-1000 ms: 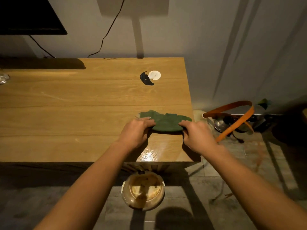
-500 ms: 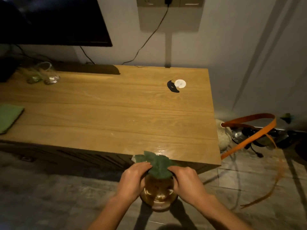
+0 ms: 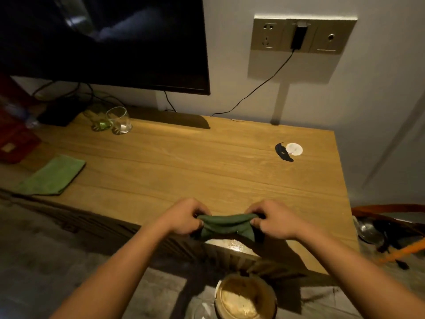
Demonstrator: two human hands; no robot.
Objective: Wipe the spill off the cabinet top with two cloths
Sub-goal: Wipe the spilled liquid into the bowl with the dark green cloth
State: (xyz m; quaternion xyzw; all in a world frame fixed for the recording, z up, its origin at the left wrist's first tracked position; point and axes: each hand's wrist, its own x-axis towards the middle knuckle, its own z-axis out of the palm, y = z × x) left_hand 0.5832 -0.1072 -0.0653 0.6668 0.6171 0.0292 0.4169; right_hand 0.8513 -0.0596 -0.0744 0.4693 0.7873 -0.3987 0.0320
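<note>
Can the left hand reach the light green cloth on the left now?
Probably not at once: the left hand is closed on the dark green cloth, as is the right hand. The cabinet top toward the light green cloth looks unobstructed.

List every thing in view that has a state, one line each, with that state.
dark green cloth: bunched, gripped at both ends
left hand: closed on the cloth
right hand: closed on the cloth
light green cloth: folded flat, untouched
glass: upright
television: screen dark
plug: in the wall socket
bowl: on the floor, holding liquid
</note>
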